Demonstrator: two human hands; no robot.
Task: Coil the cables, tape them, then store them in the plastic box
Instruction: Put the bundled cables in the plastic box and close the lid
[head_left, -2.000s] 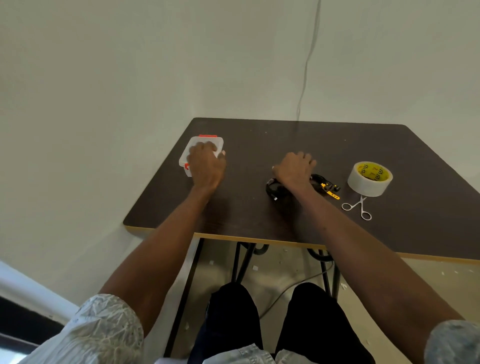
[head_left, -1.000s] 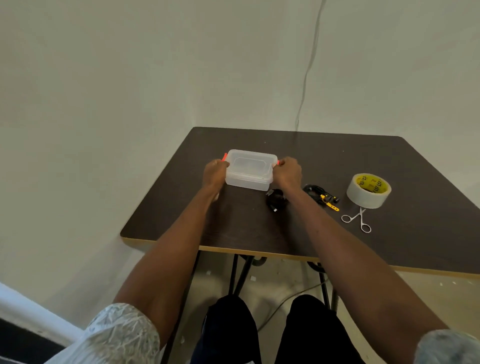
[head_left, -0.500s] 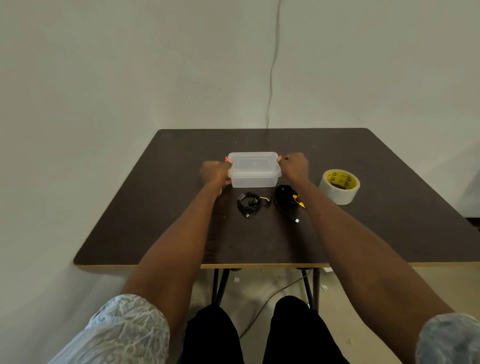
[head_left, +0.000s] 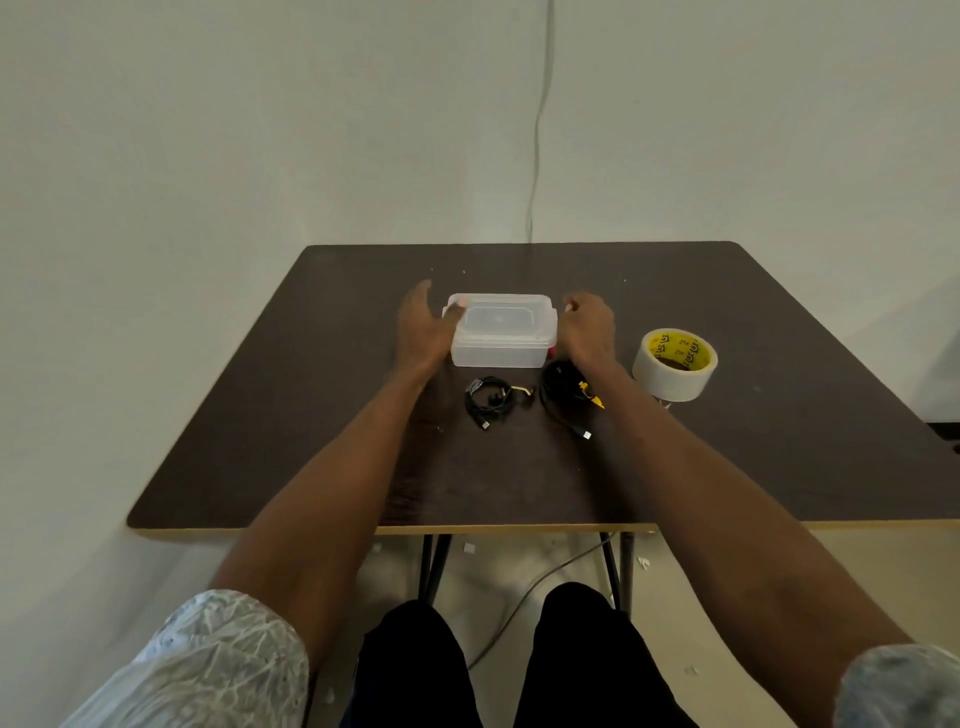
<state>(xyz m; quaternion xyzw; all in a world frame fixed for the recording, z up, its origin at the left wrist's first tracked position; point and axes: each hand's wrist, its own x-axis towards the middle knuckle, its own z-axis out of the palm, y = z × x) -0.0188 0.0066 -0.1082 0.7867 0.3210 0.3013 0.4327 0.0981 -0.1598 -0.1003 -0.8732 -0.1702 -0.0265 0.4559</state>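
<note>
The person wears a short-sleeved shirt of pale, whitish fabric with a fine crackled, vein-like pattern; the left sleeve (head_left: 208, 660) and right sleeve (head_left: 904, 686) end above the elbows, leaving the forearms bare. Dark, near-black trousers (head_left: 415, 675) cover both legs. Both hands are bare, without rings or watch.

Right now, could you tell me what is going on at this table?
A seated person has a hand at each end of the lidded plastic box in the middle of the dark table: the left hand has its thumb on the lid's corner, and the right hand is at the other end. Two coiled black cables lie just in front of the box, not yet inside. A tape roll sits to the right.
</note>
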